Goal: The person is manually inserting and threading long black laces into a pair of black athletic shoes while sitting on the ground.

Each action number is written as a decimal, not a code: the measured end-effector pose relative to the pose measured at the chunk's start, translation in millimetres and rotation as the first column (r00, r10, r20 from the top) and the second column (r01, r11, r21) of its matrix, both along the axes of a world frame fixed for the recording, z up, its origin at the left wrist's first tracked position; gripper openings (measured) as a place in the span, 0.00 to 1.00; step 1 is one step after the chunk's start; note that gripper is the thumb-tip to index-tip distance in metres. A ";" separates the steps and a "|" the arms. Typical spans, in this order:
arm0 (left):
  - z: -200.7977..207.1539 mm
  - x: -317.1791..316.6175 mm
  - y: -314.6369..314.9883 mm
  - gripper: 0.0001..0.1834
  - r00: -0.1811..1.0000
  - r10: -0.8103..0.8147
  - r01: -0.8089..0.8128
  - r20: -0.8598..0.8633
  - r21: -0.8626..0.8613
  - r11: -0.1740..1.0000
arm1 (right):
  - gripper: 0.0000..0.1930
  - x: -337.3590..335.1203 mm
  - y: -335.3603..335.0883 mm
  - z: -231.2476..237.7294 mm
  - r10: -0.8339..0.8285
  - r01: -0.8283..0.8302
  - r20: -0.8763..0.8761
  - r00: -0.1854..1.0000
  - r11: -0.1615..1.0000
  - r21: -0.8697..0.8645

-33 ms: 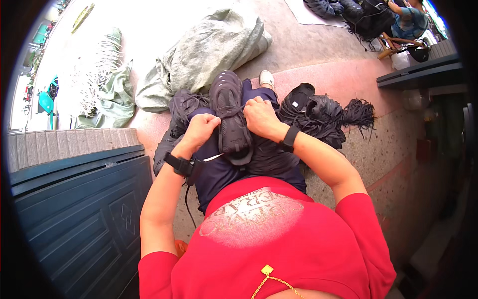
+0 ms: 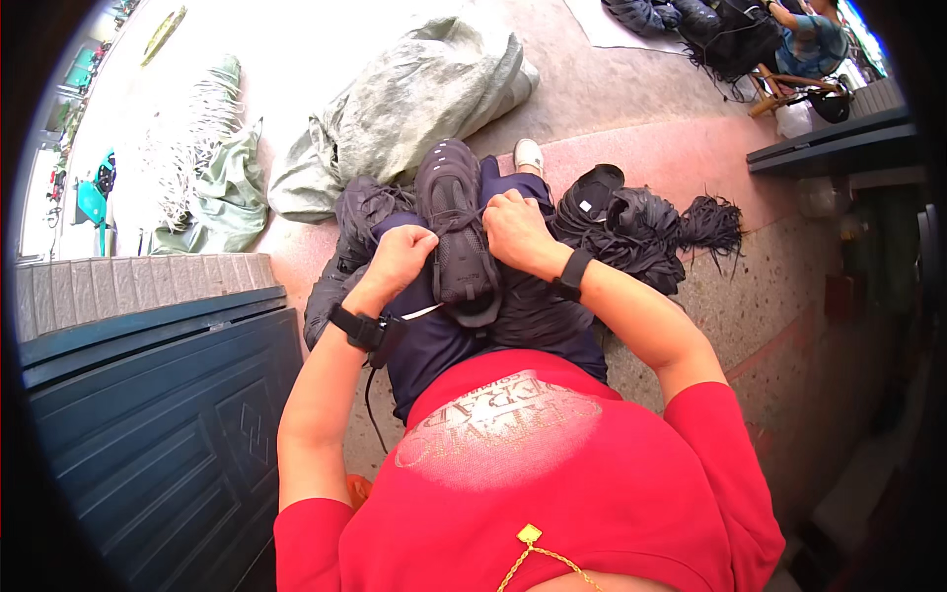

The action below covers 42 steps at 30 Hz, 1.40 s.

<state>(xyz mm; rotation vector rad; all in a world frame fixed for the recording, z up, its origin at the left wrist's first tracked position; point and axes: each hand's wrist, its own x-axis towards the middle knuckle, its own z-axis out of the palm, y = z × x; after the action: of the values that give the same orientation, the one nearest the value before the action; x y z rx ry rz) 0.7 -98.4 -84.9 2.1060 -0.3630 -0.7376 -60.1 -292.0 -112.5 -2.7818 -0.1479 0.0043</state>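
A black lace-up shoe (image 2: 464, 271) with a mesh upper lies on my lap, its heel toward me and its toe pointing away. Dark shoelaces (image 2: 457, 222) cross the top of it. At the shoe's left side my left hand (image 2: 402, 259) is closed in a pinch on a shoelace end. On the other side my right hand (image 2: 520, 233) pinches the lace too, knuckles up, close to the shoe's edge. The fingertips hide most of the lace ends. Both wrists wear black bands, and a thin white strip (image 2: 422, 311) shows by the left one.
Black shoes and bundled dark laces (image 2: 631, 227) lie right of my legs; more dark shoes (image 2: 360, 222) lie left. Beyond sits a large grey-green sack (image 2: 404, 109), with pale laces (image 2: 202, 138) farther left. Blue panelled doors (image 2: 168, 424) flank me. A person (image 2: 814, 44) sits far right.
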 end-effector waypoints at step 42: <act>-20.0 7.8 -3.6 0.05 0.611 -0.434 0.149 0.662 0.442 0.884 | 0.09 6.4 3.2 -3.0 -0.161 0.161 -0.044 0.986 0.987 -0.006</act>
<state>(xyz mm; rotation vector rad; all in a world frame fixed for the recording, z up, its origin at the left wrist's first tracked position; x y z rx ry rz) 8.5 -102.0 -105.0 2.6666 -1.1408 -0.0328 -53.8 -288.8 -115.5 -2.7858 0.0881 0.0265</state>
